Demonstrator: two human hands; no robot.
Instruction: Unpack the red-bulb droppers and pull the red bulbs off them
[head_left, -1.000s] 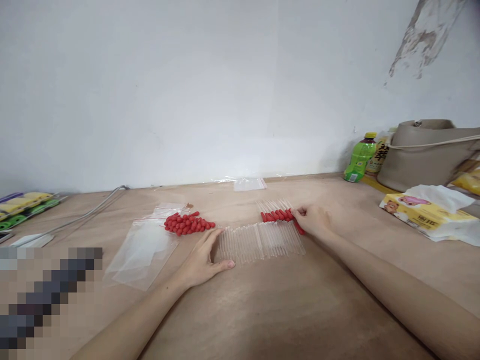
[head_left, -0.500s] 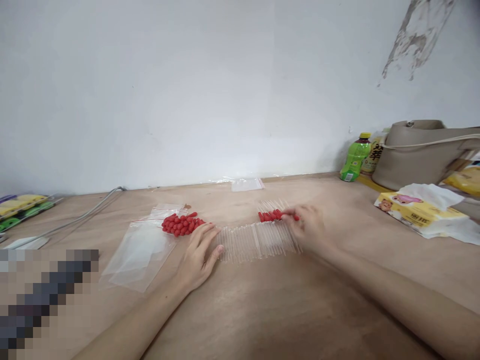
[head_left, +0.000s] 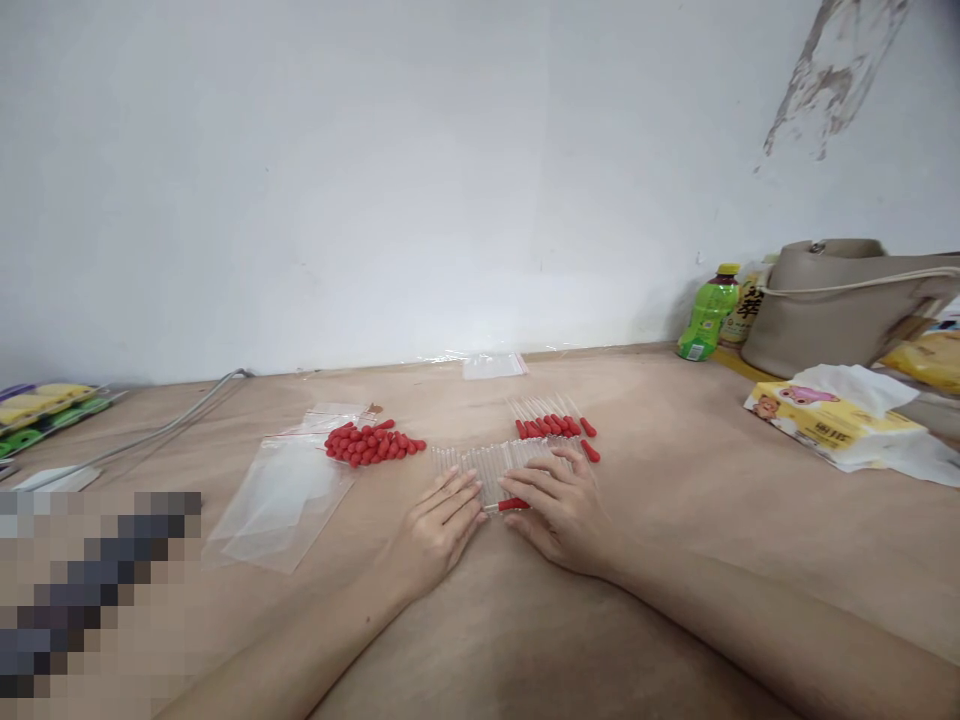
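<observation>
Several clear glass tubes (head_left: 491,470) lie side by side in a row on the brown-covered table. At their near end, my right hand (head_left: 559,505) pinches a red rubber bulb (head_left: 513,505) between thumb and fingers. A pale, thin tube end points from this bulb toward my left hand (head_left: 442,525), whose fingertips are closed at it and over the left tubes. Behind the row, several droppers (head_left: 551,425) with red bulbs lie with their tubes pointing away from me. One more red bulb (head_left: 591,451) rests beside my right fingers. Loose red bulbs (head_left: 367,445) form a heap on the left.
Clear zip bags (head_left: 281,500) lie left of the bulb heap, and another bag (head_left: 495,367) by the wall. At right stand a green bottle (head_left: 707,315), a tissue pack (head_left: 832,420) and a beige handbag (head_left: 821,310). A grey cable (head_left: 172,425) runs along the left.
My right hand has left the finished-looking droppers and come toward me and left, now with a red bulb. My left hand has slid right and nearer, meeting it at the tubes' near end.
</observation>
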